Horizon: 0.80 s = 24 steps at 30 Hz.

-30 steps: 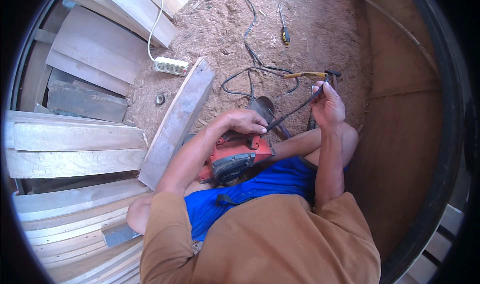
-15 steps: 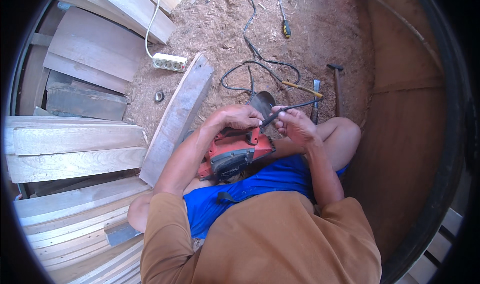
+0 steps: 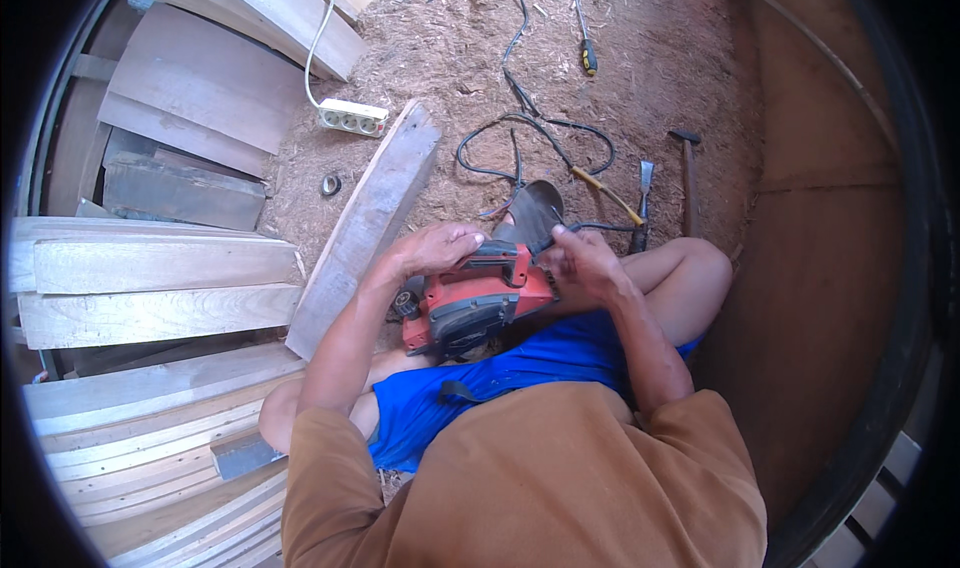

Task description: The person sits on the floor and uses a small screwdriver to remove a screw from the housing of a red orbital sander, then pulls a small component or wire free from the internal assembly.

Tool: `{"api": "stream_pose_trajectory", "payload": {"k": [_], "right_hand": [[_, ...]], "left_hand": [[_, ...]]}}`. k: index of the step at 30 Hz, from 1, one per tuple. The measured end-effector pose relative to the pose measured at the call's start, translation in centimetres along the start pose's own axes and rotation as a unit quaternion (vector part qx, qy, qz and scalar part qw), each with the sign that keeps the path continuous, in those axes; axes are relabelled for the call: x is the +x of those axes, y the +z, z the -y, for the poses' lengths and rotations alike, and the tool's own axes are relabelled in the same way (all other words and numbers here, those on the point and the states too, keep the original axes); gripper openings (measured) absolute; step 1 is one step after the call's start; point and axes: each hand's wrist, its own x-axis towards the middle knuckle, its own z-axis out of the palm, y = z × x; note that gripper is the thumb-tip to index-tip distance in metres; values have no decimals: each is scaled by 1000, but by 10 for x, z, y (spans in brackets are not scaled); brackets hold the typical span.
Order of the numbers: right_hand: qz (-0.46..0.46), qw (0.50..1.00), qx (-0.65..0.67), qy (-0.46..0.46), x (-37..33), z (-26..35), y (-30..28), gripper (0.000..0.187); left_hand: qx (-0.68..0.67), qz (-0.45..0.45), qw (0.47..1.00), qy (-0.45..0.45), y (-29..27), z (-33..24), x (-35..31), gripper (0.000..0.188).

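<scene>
A red and black electric planer (image 3: 470, 303) lies tilted across my lap. My left hand (image 3: 440, 248) is closed over the handle at its top. Beside the planer's right end, my right hand (image 3: 583, 260) has its thumb and fingers pinched together; what they hold, if anything, I cannot make out. The black power cable (image 3: 607, 228) comes out just beyond my right fingers and runs to the right. Between and past my hands is a dark, rounded, sole-like piece (image 3: 537, 208).
A wooden beam (image 3: 365, 228) lies slanting at my left, near a roll of tape (image 3: 330, 185) and a power strip (image 3: 353, 118). Stacked boards (image 3: 165, 263) fill the left side. A chisel (image 3: 644, 193), hammer (image 3: 688, 168) and screwdriver (image 3: 587, 53) lie on shavings. A brown panel (image 3: 820, 268) stands right.
My left hand has moved left, off the cable and onto the planer's handle. The cable by the planer has dropped lower, and my right hand stays near it.
</scene>
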Motion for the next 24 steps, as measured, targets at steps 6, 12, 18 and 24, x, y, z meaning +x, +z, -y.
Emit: {"api": "stream_pose_trajectory", "payload": {"k": [6, 12, 18, 24], "right_hand": [[-108, 801, -533, -249, -52, 34, 30, 28], [-118, 746, -533, -381, -39, 35, 47, 29], [-83, 627, -651, -419, -22, 12, 83, 42], [-143, 583, -681, -419, -13, 0, 97, 60]], "left_hand": [[68, -245, 945, 205, 20, 11, -8, 28], [257, -285, 899, 210, 36, -17, -37, 41], [305, -353, 859, 209, 57, -2, -28, 50], [277, -373, 846, 260, 57, 8, -26, 58]]}}
